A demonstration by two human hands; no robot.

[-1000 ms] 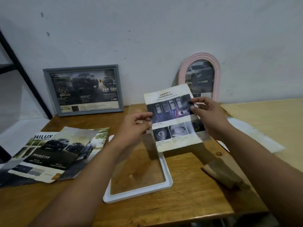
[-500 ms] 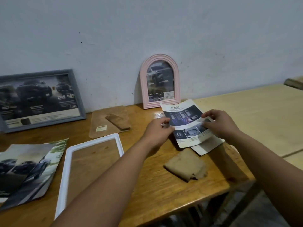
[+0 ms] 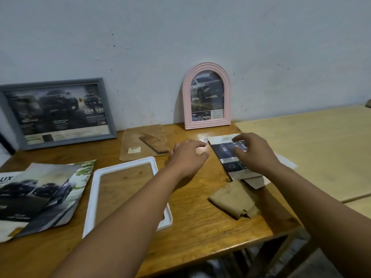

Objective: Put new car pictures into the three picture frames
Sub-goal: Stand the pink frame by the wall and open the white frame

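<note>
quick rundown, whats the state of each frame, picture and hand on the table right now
grey frame: upright against the wall, car picture inside
pink arched frame: upright against the wall, car picture inside
white frame: lying flat, no picture in it
backing board: out of its frame, flat on the table
safety sheet: flat on the table
car brochures: loose, overlapping
left hand: open, holding nothing
right hand: open, over the safety sheet

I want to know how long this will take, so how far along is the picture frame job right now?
Two look done: the grey frame and pink arched frame stand against the wall with car pictures inside. In hand: the right hand is over the safety page lying on the table; the left hand holds nothing. Left: the white frame lies empty, its backing board off.
</note>
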